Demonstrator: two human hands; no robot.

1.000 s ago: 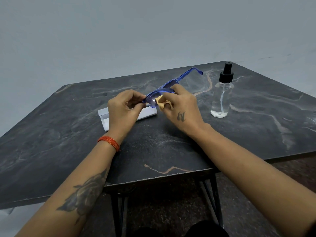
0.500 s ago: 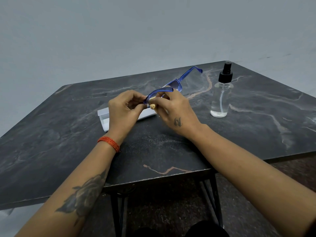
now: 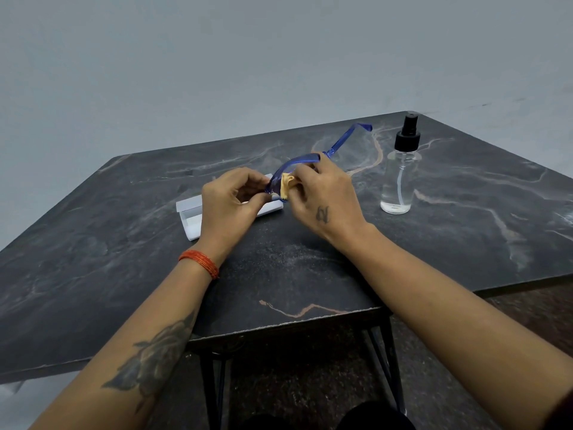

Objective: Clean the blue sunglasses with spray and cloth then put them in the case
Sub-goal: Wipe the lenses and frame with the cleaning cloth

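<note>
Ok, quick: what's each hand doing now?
Left hand: closed on the blue sunglasses.
Right hand: pinching the cloth against a lens.

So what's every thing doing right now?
Sunglasses: held up, arm unfolded.
Cloth: scrunched, pressed on a lens.
Case: open, empty as far as it shows.
Spray bottle: upright, little liquid inside.
Left hand: pinching the frame.
Right hand: pinching the cloth.

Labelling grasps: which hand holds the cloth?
The right hand pinches the yellow cloth against the blue plastic sunglasses; the left hand only grips the frame.
</note>
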